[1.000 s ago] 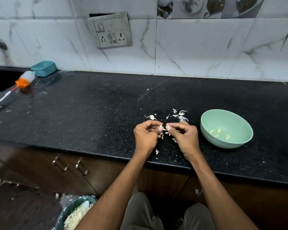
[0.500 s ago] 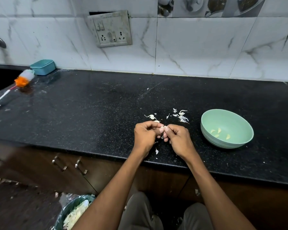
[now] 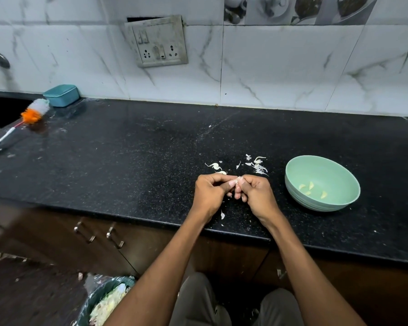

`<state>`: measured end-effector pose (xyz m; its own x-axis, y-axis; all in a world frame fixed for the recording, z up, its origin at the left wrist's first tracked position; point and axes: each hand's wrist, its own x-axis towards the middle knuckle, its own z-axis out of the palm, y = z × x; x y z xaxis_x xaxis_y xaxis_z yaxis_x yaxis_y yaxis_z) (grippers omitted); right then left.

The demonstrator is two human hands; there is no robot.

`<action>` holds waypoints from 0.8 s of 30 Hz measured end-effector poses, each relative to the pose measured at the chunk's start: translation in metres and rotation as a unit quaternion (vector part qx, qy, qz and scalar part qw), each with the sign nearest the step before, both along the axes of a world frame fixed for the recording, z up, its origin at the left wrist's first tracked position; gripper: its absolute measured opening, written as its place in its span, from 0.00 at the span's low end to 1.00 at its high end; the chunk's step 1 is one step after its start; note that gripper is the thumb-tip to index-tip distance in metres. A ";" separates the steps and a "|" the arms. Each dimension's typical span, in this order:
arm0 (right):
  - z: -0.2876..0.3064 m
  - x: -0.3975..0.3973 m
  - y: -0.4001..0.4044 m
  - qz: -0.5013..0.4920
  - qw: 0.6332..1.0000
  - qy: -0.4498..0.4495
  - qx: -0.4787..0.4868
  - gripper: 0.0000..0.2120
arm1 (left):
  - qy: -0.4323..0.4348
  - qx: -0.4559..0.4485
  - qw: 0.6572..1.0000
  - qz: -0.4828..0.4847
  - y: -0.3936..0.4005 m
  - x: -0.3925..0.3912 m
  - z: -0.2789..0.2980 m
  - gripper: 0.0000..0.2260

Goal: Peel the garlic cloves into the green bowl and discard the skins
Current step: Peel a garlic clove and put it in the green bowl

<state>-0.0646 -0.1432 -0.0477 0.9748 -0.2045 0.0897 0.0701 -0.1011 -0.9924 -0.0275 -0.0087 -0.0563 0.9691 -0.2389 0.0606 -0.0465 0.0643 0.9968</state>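
A: Hands?
B: Left hand [image 3: 210,192] and right hand [image 3: 257,196] meet knuckle to knuckle over the near part of the counter [image 3: 127,161], left of the bowl [image 3: 322,183]. Fingers of both curled inward.

A: The clove?
B: A pale clove [image 3: 238,179] sits at the top of the join, pinched between the thumb tips and forefingers of both hands. Only a sliver shows; the rest is hidden behind the fingers. Cannot tell how much skin is on it.

A: Bowl contents?
B: Green bowl, right of the hands and apart from them. A few peeled cloves [image 3: 312,189] lie on its bottom.

A: Skins?
B: Loose skins [image 3: 257,164] scattered on the counter just beyond the hands, a smaller scrap [image 3: 222,215] near the front edge between the wrists.

A: Elsewhere?
B: Bin [image 3: 104,302] on the floor, near left, with pale scraps inside. Far left: a brush [image 3: 21,123] with orange and white bristles, a teal box [image 3: 61,95] against the wall. Socket plate [image 3: 157,42] on the tiles.
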 end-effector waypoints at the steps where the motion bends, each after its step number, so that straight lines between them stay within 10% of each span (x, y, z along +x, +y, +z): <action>1: 0.000 0.000 0.000 -0.002 1.000 0.000 -0.001 0.18 | -0.006 0.006 1.000 -0.003 0.000 0.000 -0.001 0.06; 24: -0.007 0.000 0.001 -0.023 0.998 -0.019 -0.053 0.17 | -0.022 0.032 0.999 0.038 -0.003 -0.001 -0.002 0.08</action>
